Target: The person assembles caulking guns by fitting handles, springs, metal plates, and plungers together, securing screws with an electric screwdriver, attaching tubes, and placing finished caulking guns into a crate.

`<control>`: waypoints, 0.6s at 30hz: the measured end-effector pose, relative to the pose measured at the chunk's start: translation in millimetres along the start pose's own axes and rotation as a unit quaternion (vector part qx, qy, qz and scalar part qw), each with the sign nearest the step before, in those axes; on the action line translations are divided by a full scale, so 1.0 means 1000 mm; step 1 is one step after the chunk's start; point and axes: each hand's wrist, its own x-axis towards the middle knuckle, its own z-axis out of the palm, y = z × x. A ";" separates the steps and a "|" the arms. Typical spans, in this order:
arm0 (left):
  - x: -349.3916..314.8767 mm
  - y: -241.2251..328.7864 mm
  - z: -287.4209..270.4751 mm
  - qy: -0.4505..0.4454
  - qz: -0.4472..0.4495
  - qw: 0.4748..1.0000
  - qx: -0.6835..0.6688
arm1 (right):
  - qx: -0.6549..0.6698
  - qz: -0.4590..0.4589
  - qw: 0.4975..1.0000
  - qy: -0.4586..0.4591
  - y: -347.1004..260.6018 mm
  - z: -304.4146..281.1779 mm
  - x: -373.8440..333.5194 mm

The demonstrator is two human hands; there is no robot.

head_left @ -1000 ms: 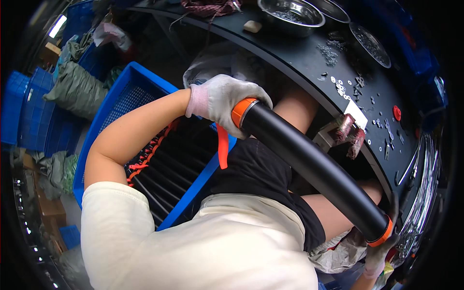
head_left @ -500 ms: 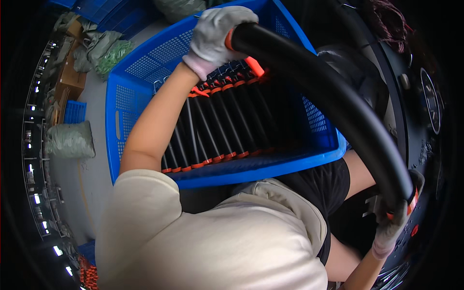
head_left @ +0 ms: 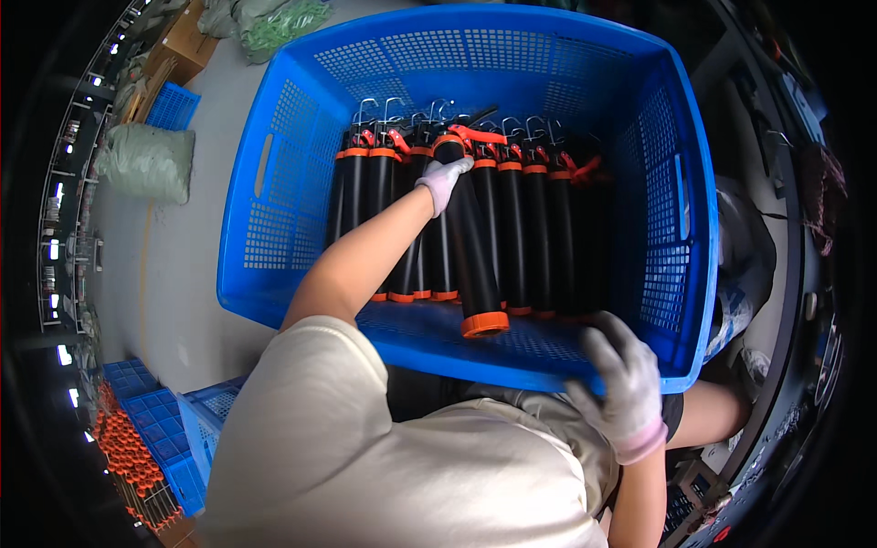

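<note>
1. The blue crate (head_left: 512, 46) was the largest thing there, its near side just beyond the person's lap.

2. Inside it lay a row of black tubes (head_left: 536, 237), side by side, their orange-capped ends toward the person.

3. The held tube (head_left: 477, 247) lay above that row, its long axis running far to near and slanting slightly rightward toward the person, out of line with the tubes on its left. I could not tell whether it touched them.

4. The right hand (head_left: 626, 374), gloved and a little blurred, had its fingers loosely spread and grasped nothing. From there, the tube lay leftward and farther off, well apart.

5. The left hand (head_left: 446, 181), also gloved, was the nearer one: it gripped the tube by its far end, so the length stretched back toward the person.

6. The orange end cap (head_left: 484, 324) marked the near end, to the left of the right hand.

7. Smallest, a red lever (head_left: 480, 135) jutted rightward just beyond the left hand.
</note>
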 end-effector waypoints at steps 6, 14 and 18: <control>0.053 -0.038 0.008 0.094 0.072 0.971 0.206 | 0.064 0.231 0.957 0.162 0.050 -0.029 -0.084; 0.029 -0.026 -0.016 0.178 0.083 0.940 0.279 | -0.117 0.259 0.946 0.155 0.067 -0.068 -0.105; 0.021 -0.043 -0.017 0.193 0.130 0.913 0.335 | -0.116 0.264 0.941 0.178 0.070 -0.064 -0.095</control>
